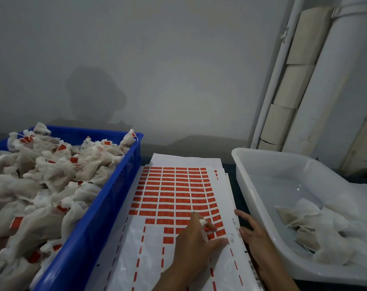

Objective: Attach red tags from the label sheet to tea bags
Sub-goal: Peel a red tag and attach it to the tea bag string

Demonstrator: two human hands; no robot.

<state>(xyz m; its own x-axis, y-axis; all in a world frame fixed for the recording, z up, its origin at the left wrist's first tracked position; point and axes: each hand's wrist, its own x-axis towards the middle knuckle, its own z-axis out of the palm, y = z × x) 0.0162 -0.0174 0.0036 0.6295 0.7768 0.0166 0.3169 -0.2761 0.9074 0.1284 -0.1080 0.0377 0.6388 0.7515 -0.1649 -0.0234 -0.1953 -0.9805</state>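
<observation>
A person's left hand (196, 242) is lying across the lower part of the white label sheet printed with rows of small red rectangular tags (176, 198), at about six o'clock in the view. Its fingers are reaching toward the last red tags at the sheet's lower right, and a small white bit, seemingly the end of a tea-bag string (203, 222), is sitting pinched between the thumb and forefinger; exactly what it is cannot be told. The right hand (253, 238) is resting at about five o'clock, with straight, spread fingers pressing flat on the sheet's right margin and holding nothing.

The label sheet is lying on a small stack of similar white sheets on the dark tabletop (233, 164), between the two bins. Its upper rows are still full of tags, while the lower part is showing mostly bare backing with thin red strips.

At nine o'clock, a blue rectangular plastic crate (107, 198) is brimming with white gauze tea bags already carrying red tags (41, 175). At three o'clock, a translucent white plastic tub (260, 185) is holding a few untagged white tea bags (317, 227) in its near corner. At one o'clock, white pipes (336, 80) are leaning against the grey wall.
</observation>
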